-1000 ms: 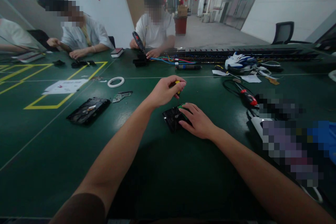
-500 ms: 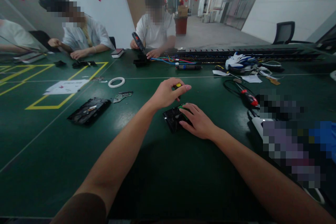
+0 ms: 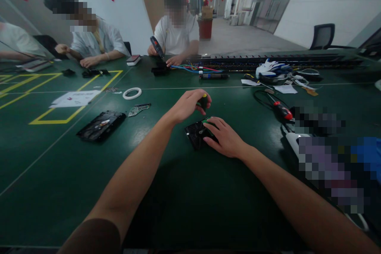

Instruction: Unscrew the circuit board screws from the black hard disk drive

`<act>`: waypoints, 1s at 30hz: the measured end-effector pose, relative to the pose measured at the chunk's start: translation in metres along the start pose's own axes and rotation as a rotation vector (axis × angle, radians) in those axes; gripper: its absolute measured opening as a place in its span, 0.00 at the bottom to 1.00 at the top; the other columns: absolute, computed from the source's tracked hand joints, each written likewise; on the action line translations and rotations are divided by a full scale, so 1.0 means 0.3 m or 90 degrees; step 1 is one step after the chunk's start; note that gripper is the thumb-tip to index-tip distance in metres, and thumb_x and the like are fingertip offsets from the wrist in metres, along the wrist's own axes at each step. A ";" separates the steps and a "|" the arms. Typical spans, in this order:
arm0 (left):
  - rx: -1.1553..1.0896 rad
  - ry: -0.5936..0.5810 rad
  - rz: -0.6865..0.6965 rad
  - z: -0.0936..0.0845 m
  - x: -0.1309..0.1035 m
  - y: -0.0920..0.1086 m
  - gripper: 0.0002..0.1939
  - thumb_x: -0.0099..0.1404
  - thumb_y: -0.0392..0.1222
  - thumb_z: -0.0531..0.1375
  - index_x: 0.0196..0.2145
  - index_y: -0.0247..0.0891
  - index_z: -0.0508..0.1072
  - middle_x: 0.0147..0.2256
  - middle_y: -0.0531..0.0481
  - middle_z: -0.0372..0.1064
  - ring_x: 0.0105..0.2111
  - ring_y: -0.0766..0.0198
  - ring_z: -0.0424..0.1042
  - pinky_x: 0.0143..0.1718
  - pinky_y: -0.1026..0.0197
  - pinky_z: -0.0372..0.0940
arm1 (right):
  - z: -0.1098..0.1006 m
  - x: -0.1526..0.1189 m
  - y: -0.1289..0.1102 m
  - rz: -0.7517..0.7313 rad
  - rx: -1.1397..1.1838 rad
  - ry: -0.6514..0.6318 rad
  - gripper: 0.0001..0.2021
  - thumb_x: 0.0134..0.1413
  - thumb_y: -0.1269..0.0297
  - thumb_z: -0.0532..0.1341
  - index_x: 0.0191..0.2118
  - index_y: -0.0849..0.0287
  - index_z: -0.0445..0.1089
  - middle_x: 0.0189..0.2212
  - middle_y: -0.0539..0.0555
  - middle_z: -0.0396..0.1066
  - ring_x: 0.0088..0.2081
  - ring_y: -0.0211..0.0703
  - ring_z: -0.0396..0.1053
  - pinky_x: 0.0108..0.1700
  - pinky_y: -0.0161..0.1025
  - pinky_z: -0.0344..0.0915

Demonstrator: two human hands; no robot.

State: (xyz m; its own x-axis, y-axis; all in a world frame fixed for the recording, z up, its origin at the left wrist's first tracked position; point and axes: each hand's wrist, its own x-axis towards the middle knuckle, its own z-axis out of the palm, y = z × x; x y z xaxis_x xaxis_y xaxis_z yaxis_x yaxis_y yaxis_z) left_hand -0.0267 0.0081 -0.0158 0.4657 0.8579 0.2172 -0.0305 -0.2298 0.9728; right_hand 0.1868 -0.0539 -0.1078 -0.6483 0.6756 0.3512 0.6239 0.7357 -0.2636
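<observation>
My left hand (image 3: 190, 105) is closed around the dark handle of a screwdriver (image 3: 204, 102) with a yellow end. The handle stands roughly upright above the far edge of a square black casing (image 3: 195, 135); its shaft and tip cannot be made out. Resting on the casing's right side, my right hand (image 3: 226, 137) grips it against the table, with thumb and fingers over the edge. A bit of green shows under its fingers, and a small round silver spot sits near the casing's middle.
On the green table (image 3: 208, 198), a larger black casing (image 3: 101, 126), a circuit board (image 3: 139, 110) and a white tape roll (image 3: 132, 93) lie left. A red-black screwdriver (image 3: 282, 111) and gloves (image 3: 272, 70) are right. Opposite, a person holds a power screwdriver (image 3: 156, 47).
My left fingers have curled in around the screwdriver handle, and more of the handle shows, turned more upright. My right hand and the casing have stayed in place.
</observation>
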 end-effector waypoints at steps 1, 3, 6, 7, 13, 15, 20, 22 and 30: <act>-0.005 0.010 -0.002 0.000 0.001 -0.001 0.18 0.75 0.50 0.53 0.37 0.35 0.75 0.36 0.43 0.73 0.37 0.60 0.75 0.32 0.61 0.74 | 0.000 0.000 0.000 -0.001 0.000 0.000 0.27 0.72 0.47 0.55 0.66 0.59 0.64 0.65 0.65 0.64 0.69 0.65 0.57 0.68 0.68 0.60; 0.001 0.042 -0.008 0.002 0.002 0.000 0.16 0.75 0.49 0.54 0.37 0.35 0.74 0.35 0.44 0.72 0.36 0.61 0.74 0.32 0.61 0.75 | 0.000 -0.001 0.000 -0.002 0.001 0.001 0.27 0.72 0.47 0.55 0.66 0.59 0.64 0.65 0.65 0.64 0.69 0.66 0.57 0.68 0.68 0.60; 0.014 0.076 -0.023 0.007 0.002 0.007 0.15 0.74 0.50 0.57 0.37 0.35 0.71 0.35 0.45 0.71 0.35 0.63 0.73 0.32 0.61 0.76 | 0.001 -0.001 0.000 -0.001 0.003 0.004 0.27 0.72 0.47 0.55 0.66 0.60 0.64 0.65 0.66 0.64 0.70 0.65 0.56 0.69 0.67 0.60; 0.016 0.084 -0.028 0.008 0.001 0.009 0.15 0.74 0.51 0.58 0.37 0.35 0.70 0.35 0.45 0.71 0.34 0.64 0.73 0.32 0.61 0.77 | 0.002 -0.001 0.000 0.000 0.002 0.004 0.27 0.72 0.47 0.55 0.66 0.60 0.64 0.65 0.66 0.64 0.70 0.65 0.56 0.69 0.67 0.59; 0.027 0.087 -0.028 0.006 -0.002 0.008 0.18 0.72 0.55 0.63 0.35 0.36 0.67 0.35 0.45 0.72 0.34 0.64 0.74 0.32 0.62 0.77 | 0.003 -0.001 0.002 -0.005 -0.003 0.004 0.27 0.72 0.48 0.55 0.67 0.60 0.64 0.65 0.66 0.64 0.70 0.65 0.56 0.68 0.68 0.60; 0.038 0.087 -0.026 0.006 -0.003 0.006 0.19 0.70 0.55 0.65 0.34 0.36 0.67 0.34 0.46 0.71 0.33 0.65 0.73 0.31 0.62 0.77 | 0.003 -0.001 0.002 -0.009 0.000 0.009 0.27 0.72 0.48 0.55 0.66 0.59 0.64 0.65 0.66 0.64 0.70 0.65 0.57 0.68 0.68 0.60; 0.054 0.084 -0.016 0.011 -0.006 0.008 0.18 0.68 0.53 0.66 0.34 0.36 0.68 0.34 0.48 0.69 0.33 0.65 0.72 0.29 0.62 0.76 | 0.001 0.001 0.001 -0.007 -0.001 0.007 0.27 0.72 0.48 0.55 0.66 0.61 0.64 0.64 0.66 0.64 0.69 0.65 0.57 0.69 0.67 0.60; 0.050 0.072 -0.004 0.009 -0.008 0.012 0.17 0.69 0.53 0.65 0.35 0.36 0.69 0.34 0.49 0.69 0.33 0.66 0.72 0.29 0.64 0.76 | 0.001 0.000 0.001 -0.006 -0.003 0.003 0.27 0.72 0.48 0.55 0.66 0.62 0.64 0.65 0.67 0.64 0.69 0.66 0.57 0.68 0.67 0.60; 0.058 0.074 0.033 0.004 -0.008 0.011 0.16 0.70 0.53 0.64 0.36 0.36 0.73 0.35 0.47 0.72 0.34 0.66 0.73 0.29 0.66 0.75 | -0.003 -0.002 0.000 0.002 0.011 0.005 0.26 0.72 0.47 0.55 0.66 0.58 0.64 0.65 0.65 0.64 0.70 0.66 0.56 0.67 0.69 0.61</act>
State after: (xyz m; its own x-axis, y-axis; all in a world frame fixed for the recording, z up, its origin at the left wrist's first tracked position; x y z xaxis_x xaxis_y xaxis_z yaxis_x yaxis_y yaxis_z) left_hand -0.0270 0.0047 -0.0132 0.3598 0.8900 0.2800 0.0312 -0.3114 0.9498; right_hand 0.1874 -0.0544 -0.1073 -0.6430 0.6769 0.3581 0.6174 0.7349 -0.2805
